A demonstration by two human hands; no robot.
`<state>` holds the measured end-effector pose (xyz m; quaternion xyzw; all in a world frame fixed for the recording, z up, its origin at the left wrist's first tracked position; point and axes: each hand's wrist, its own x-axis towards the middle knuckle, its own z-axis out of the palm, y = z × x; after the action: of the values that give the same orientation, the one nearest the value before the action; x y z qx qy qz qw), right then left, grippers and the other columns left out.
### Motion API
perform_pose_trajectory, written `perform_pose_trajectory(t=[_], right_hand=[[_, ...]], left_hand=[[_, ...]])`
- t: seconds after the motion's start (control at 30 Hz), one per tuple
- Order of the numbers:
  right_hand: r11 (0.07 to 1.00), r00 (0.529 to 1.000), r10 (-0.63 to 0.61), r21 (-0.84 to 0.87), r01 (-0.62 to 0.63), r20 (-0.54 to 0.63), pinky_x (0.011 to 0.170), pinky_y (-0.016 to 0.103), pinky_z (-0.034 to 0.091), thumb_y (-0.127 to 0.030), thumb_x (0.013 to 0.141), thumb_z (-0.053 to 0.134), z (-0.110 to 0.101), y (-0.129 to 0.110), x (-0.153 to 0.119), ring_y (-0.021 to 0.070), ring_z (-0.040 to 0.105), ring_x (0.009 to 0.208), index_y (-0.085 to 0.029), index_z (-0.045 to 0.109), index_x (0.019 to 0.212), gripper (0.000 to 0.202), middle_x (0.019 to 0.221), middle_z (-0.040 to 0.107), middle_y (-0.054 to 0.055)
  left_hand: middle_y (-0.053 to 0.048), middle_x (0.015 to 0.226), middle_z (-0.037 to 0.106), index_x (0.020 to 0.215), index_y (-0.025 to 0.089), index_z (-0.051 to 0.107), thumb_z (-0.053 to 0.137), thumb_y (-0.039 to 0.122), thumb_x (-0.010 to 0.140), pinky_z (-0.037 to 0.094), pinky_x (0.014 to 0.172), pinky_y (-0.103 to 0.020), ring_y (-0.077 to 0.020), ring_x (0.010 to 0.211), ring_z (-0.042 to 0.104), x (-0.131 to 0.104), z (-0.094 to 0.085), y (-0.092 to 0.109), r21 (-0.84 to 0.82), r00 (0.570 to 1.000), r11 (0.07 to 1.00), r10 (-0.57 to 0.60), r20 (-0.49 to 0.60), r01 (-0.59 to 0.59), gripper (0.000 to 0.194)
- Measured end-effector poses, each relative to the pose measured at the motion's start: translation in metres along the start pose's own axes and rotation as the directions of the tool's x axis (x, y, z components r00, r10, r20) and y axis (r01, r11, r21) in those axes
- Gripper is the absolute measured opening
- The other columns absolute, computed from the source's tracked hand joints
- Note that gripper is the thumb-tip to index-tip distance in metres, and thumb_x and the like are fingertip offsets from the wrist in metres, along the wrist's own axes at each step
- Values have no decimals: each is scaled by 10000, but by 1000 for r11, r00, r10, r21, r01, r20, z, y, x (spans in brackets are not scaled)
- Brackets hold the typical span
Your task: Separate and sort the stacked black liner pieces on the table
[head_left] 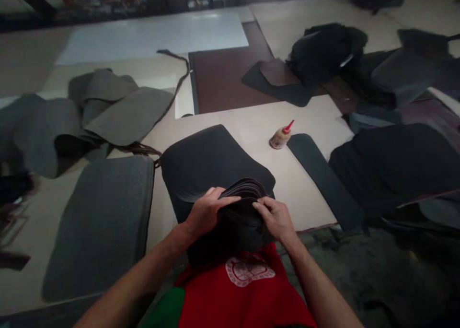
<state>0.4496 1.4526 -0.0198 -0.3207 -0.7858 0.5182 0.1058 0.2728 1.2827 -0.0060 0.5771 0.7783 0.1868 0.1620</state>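
Note:
A stack of thin black sheets (212, 155) with rounded corners lies in front of me, its near part curled up and fanned into several layers. My left hand (208, 208) grips the layers from the left, thumb stretched along their edge. On the right, my right hand (273, 215) pinches the edge of a sheet between thumb and fingers. The near end of the stack hangs down by my red apron (247, 294). Beyond my right hand stands a small glue bottle (280, 138) with a red nozzle.
To the left lies a neat stack of dark grey sheets (104, 222), with loose grey pieces (132, 114) behind it. A long black strip (323, 179) and a dark pile (398, 160) lie to the right. A black bundle (319, 52) sits farther back beside a brown board (226, 78).

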Motion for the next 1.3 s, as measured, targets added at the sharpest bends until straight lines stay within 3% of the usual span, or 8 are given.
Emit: perform_pose_trajectory(t=[0.17,0.4,0.47,0.6,0.77,1.0,1.17,1.3], right_hand=[[995,991,96,1,-96,-95,594,269,376,-486,855,615,7,2,5,151,519,594,-196,605,676,341,640,618,-7],[995,987,94,-30,-98,-131,563,264,373,-462,872,632,6,4,5,131,476,550,-194,611,680,330,586,553,-31],[998,989,23,-51,-31,-146,589,269,407,-409,886,643,1,1,-1,142,531,599,-193,650,796,234,662,602,-16],[966,950,-259,-65,251,-173,712,290,493,-288,912,653,-14,-7,-19,188,626,887,-206,674,993,117,996,672,72],[921,915,-390,54,387,98,908,334,529,-204,941,629,-28,-7,-30,190,648,1018,-243,699,1065,148,1062,705,64],[938,922,-346,44,343,172,901,304,535,-232,982,562,-25,5,-24,181,684,996,-233,726,1050,178,1061,743,61],[984,984,-173,-37,174,28,723,279,503,-324,979,544,-15,5,-14,174,670,757,-208,682,807,250,814,725,33],[995,995,-78,-67,74,-61,651,280,456,-382,943,545,-5,7,-4,176,624,662,-203,641,756,276,721,689,16]], left_hand=[[-108,1281,568,1537,356,344,455,152,968,572,891,-403,-266,1140,545,-5,3,-6,64,998,996,67,16,-68,614],[-103,1285,557,1351,422,591,473,139,971,574,887,-422,-272,1155,553,-2,12,-9,46,988,988,148,-41,-146,488],[-105,1253,570,1334,409,611,474,118,963,570,887,-422,-269,1131,562,0,10,-7,27,993,994,109,-44,-108,491],[-101,1213,588,1331,391,619,491,108,953,558,885,-409,-257,1081,570,4,5,-3,-12,997,998,68,-23,-68,490],[-87,1200,596,1327,398,620,513,77,925,548,874,-395,-252,1056,570,6,3,-1,-45,999,998,36,-16,-37,525],[-81,1219,595,1323,411,620,490,79,932,544,880,-386,-245,1066,567,5,5,-1,-36,1000,999,27,-13,-27,529],[-87,1224,585,1326,409,619,509,101,934,555,882,-391,-254,1086,566,5,5,-1,-10,1000,1000,28,-8,-28,510],[-87,1222,590,1414,384,537,503,168,962,563,893,-395,-254,1080,562,4,6,-1,12,999,999,39,0,-39,502]])
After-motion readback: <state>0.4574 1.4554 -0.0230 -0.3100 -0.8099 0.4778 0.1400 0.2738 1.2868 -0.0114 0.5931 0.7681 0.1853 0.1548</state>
